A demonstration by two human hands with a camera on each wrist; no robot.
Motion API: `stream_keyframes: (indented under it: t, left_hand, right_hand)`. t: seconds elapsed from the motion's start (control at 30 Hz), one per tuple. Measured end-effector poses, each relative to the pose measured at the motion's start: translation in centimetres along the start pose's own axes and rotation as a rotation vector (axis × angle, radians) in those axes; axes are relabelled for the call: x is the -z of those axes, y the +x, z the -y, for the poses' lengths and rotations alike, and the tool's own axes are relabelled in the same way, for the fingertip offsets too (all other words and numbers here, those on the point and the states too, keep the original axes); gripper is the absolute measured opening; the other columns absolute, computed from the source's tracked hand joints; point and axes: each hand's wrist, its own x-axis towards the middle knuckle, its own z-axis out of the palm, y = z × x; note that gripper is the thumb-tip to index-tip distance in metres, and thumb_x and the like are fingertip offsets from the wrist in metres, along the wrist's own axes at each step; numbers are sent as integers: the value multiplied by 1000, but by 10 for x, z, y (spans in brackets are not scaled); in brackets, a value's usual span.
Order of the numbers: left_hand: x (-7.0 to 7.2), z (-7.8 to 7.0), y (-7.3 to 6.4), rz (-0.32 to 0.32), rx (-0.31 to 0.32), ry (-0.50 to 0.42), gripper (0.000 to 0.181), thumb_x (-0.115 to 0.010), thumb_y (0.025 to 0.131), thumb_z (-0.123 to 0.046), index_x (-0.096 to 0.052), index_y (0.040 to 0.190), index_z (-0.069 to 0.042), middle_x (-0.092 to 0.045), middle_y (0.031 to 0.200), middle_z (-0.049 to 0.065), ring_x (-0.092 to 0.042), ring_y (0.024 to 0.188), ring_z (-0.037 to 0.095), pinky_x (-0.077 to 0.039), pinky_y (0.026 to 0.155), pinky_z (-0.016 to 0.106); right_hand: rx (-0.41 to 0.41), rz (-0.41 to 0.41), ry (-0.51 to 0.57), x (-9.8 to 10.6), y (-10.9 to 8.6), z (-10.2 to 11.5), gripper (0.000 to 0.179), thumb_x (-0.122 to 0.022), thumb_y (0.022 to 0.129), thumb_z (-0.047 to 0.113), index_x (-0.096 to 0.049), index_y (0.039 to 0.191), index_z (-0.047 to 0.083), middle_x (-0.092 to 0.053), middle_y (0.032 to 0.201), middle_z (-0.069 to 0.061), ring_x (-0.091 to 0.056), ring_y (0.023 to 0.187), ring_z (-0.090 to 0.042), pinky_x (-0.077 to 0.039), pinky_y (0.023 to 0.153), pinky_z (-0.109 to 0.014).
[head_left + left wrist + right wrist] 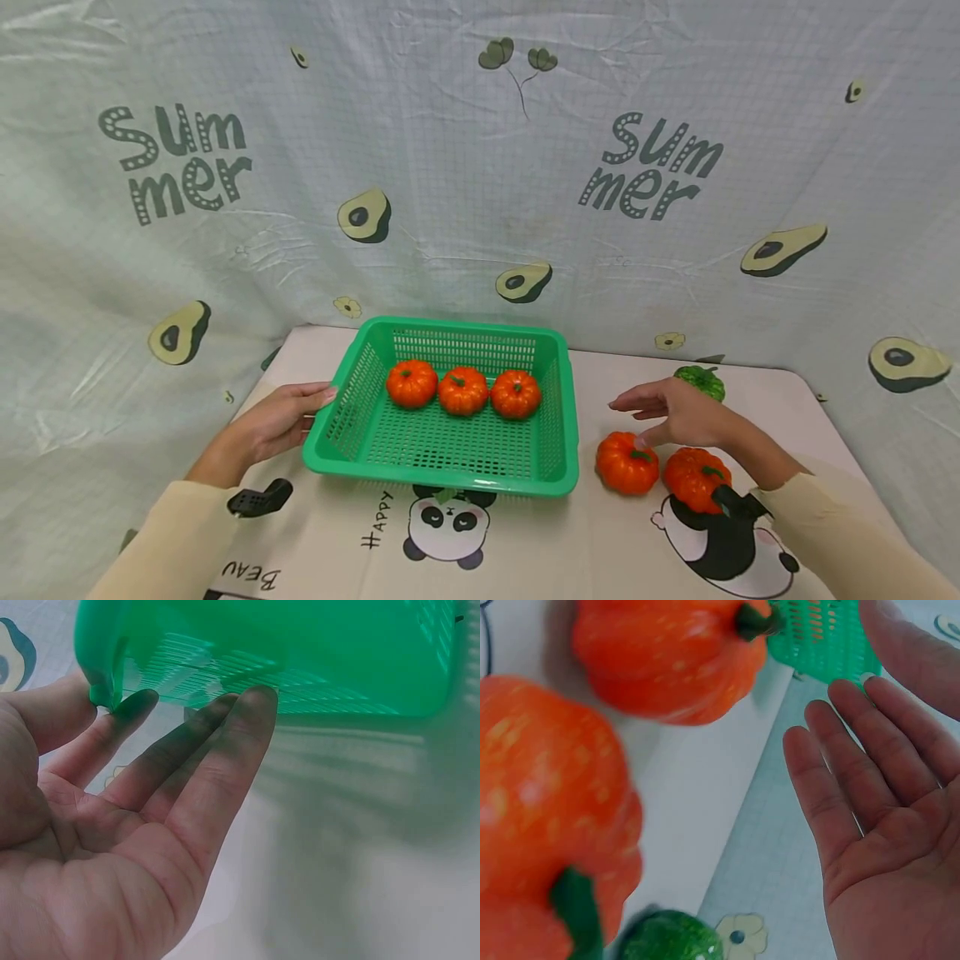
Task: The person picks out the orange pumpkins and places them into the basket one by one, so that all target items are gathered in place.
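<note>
My left hand (273,425) holds the left side of a green plastic basket (450,480), thumb at the rim and fingers against the slotted wall below it. Inside sit three small orange pumpkins in a row: a left one (412,384), a middle one (462,392) and a right one (515,395). To the basket's right, my right hand (686,415) hovers with fingers extended and an empty palm. Just below it in the head view lies an orange pumpkin (627,465), with another orange pumpkin (693,477) beside it, partly overlapped by my wrist strap.
Behind my right hand is a green pumpkin (701,381), partly hidden. The white table (540,542) carries panda drawings and lettering. A pale cloth (450,167) printed with avocados hangs behind the table and along its sides.
</note>
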Motion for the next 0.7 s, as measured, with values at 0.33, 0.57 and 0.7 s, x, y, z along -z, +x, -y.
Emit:
stream_keyframes:
  t: [0.33,0.57,0.7]
  left_hand:
    - [0,0,2,11,0,1,72,-52,111,-35,-24,162,6,-74,113,-6,-73,101,11,-62,88,32]
    - [0,0,2,-6,5,26,70,-50,111,-35,-25,163,4,-73,112,-7,-72,101,10,-62,88,32]
    - [-1,1,1,-5,-2,36,68,-48,112,-33,-23,163,5,-73,112,-7,-72,100,10,-62,87,32]
  right_hand:
    - [-5,31,12,-1,-17,-15,63,-82,83,13,-61,140,-4,-61,144,-28,-61,127,-52,-55,102,-58]
    - [-11,51,-82,-5,-21,-19,72,-84,80,19,-58,144,-2,-61,145,-23,-57,133,-50,-47,108,-67]
    - [-13,69,-110,-10,-21,-20,75,-86,77,19,-57,145,0,-61,146,-23,-55,134,-51,-45,109,-69]
